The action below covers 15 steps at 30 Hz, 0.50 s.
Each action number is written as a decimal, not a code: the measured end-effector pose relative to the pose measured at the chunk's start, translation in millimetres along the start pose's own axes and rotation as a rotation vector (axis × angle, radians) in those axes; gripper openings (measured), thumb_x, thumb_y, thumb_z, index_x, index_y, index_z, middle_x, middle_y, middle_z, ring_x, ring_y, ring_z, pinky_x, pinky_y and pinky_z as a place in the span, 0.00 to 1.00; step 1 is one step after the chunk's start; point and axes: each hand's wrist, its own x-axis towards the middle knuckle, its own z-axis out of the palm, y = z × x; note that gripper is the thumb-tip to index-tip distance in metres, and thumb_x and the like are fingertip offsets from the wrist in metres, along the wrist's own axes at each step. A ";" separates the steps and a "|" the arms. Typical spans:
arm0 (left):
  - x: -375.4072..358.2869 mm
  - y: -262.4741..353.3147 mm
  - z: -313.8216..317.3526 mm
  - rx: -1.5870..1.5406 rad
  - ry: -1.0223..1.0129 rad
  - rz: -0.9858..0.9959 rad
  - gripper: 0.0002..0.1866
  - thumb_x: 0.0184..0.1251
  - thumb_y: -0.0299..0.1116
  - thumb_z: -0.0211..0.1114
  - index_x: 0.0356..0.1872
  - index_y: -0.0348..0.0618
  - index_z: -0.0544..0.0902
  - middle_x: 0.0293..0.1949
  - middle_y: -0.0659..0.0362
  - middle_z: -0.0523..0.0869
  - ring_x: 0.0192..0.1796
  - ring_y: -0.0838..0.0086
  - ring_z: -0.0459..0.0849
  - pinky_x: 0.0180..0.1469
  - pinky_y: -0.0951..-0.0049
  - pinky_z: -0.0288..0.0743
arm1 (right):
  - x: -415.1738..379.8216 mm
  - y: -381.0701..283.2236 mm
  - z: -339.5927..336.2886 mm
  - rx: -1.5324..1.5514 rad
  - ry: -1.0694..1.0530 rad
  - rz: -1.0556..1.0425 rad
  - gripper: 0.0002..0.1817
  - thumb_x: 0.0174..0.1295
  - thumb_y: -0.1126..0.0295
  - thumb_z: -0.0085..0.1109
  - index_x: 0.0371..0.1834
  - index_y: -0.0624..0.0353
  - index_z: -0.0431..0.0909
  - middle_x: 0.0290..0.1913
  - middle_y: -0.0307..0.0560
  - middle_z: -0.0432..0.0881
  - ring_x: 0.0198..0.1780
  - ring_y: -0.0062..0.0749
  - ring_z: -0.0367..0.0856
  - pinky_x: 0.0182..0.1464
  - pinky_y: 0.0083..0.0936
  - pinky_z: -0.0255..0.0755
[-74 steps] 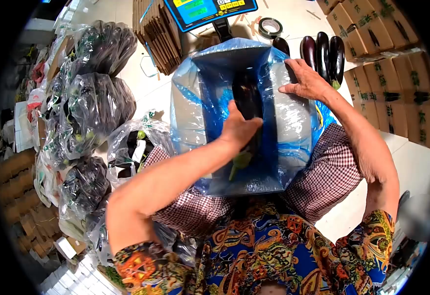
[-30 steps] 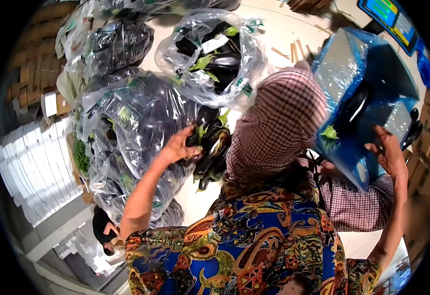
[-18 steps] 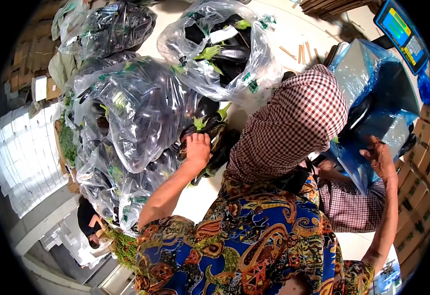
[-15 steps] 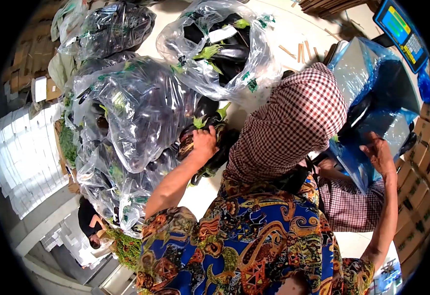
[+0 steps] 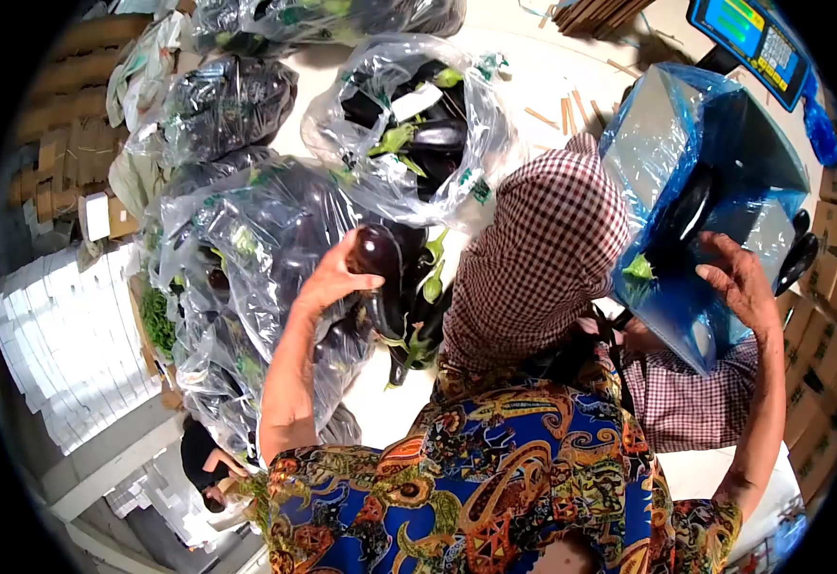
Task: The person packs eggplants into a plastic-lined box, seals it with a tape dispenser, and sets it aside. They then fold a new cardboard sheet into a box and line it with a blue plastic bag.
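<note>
Now that my left hand (image 5: 332, 279) has lifted an eggplant (image 5: 377, 253) clear of the pile, where half a second ago it was only pressing down among the stems, I have one free to carry. My fingers are clamped round its lower end, and its dark rounded tip stands up above my thumb, just over the open clear sack (image 5: 256, 239) it came from. More eggplants (image 5: 417, 316) lie loose at the sack's mouth, touching one another, green caps pointing every way. My right hand (image 5: 739, 287) rests with fingers spread flat against the near edge of the blue-lined box (image 5: 667, 143), steadying it as it tilts on my knee (image 5: 548, 249); it grips nothing. One eggplant already lies inside the liner, its cap low at the near corner. Between the lifted eggplant and the box mouth stands my checked knee, so the way across goes over it. Another clear bag (image 5: 409, 124) sits beyond on the pale floor, with room around it. A scale display (image 5: 748, 38) stands right behind the box, and cartons (image 5: 835, 220) crowd its right side.
</note>
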 end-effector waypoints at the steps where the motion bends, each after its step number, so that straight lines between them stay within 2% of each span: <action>1: -1.9 15.9 -15.3 -0.059 -0.029 0.048 0.47 0.45 0.30 0.81 0.69 0.39 0.66 0.58 0.59 0.80 0.58 0.70 0.79 0.65 0.66 0.71 | 0.2 -4.9 -2.4 0.022 -0.002 0.000 0.29 0.65 0.56 0.63 0.62 0.65 0.75 0.53 0.58 0.83 0.51 0.48 0.84 0.53 0.36 0.79; 3: -8.8 50.4 -38.4 -0.236 0.028 0.044 0.46 0.41 0.32 0.79 0.67 0.39 0.69 0.56 0.58 0.82 0.57 0.69 0.80 0.64 0.67 0.73 | -0.2 -10.4 -4.8 0.066 -0.007 0.003 0.29 0.64 0.55 0.64 0.62 0.64 0.76 0.53 0.57 0.83 0.52 0.47 0.84 0.53 0.38 0.79; 5: -7.4 78.4 -64.9 -0.353 -0.009 0.143 0.46 0.37 0.35 0.78 0.66 0.39 0.71 0.55 0.57 0.83 0.57 0.67 0.82 0.63 0.65 0.74 | -1.3 -13.0 -4.5 0.138 0.001 -0.017 0.30 0.63 0.54 0.65 0.62 0.64 0.76 0.52 0.56 0.83 0.52 0.45 0.84 0.54 0.38 0.79; 7: -7.9 119.3 -77.0 -0.451 0.044 0.326 0.52 0.35 0.39 0.78 0.70 0.37 0.67 0.60 0.55 0.80 0.59 0.63 0.82 0.66 0.62 0.73 | -5.7 -21.3 -7.7 0.184 0.029 -0.003 0.30 0.62 0.54 0.66 0.61 0.63 0.77 0.51 0.55 0.84 0.51 0.41 0.84 0.55 0.35 0.78; 9: -0.5 163.3 -85.4 -0.527 -0.037 0.530 0.55 0.37 0.41 0.80 0.72 0.37 0.63 0.63 0.53 0.78 0.61 0.61 0.81 0.67 0.60 0.73 | -7.3 -35.5 -12.0 0.226 0.050 -0.036 0.27 0.63 0.58 0.65 0.60 0.64 0.77 0.48 0.51 0.83 0.49 0.35 0.83 0.55 0.30 0.76; 11: 7.8 204.3 -87.6 -0.577 -0.071 0.690 0.58 0.39 0.43 0.82 0.74 0.37 0.61 0.65 0.53 0.75 0.63 0.60 0.79 0.67 0.59 0.73 | -6.0 -51.1 -10.4 0.394 0.115 -0.037 0.24 0.63 0.63 0.64 0.59 0.65 0.77 0.46 0.46 0.82 0.48 0.29 0.81 0.54 0.26 0.74; 12: 7.8 233.2 -76.0 -0.594 -0.072 0.761 0.54 0.44 0.47 0.82 0.73 0.37 0.63 0.64 0.53 0.78 0.62 0.60 0.80 0.68 0.59 0.73 | -2.8 -56.2 -8.9 0.508 0.124 -0.067 0.23 0.63 0.65 0.65 0.59 0.65 0.76 0.47 0.44 0.82 0.49 0.26 0.79 0.54 0.25 0.74; 13: 13.7 249.8 -75.5 -0.621 -0.083 0.764 0.46 0.51 0.48 0.78 0.69 0.37 0.69 0.61 0.52 0.81 0.61 0.60 0.81 0.68 0.58 0.73 | 0.5 -63.2 -10.9 0.538 0.096 -0.077 0.25 0.63 0.64 0.66 0.62 0.63 0.75 0.52 0.45 0.81 0.51 0.25 0.78 0.54 0.23 0.73; 15: 24.6 291.4 -48.5 -0.668 -0.087 0.773 0.40 0.58 0.50 0.73 0.68 0.40 0.72 0.61 0.52 0.81 0.58 0.61 0.83 0.66 0.60 0.75 | 1.1 -95.3 -15.4 0.552 0.175 -0.214 0.30 0.62 0.62 0.68 0.67 0.57 0.71 0.56 0.47 0.79 0.53 0.27 0.78 0.54 0.25 0.74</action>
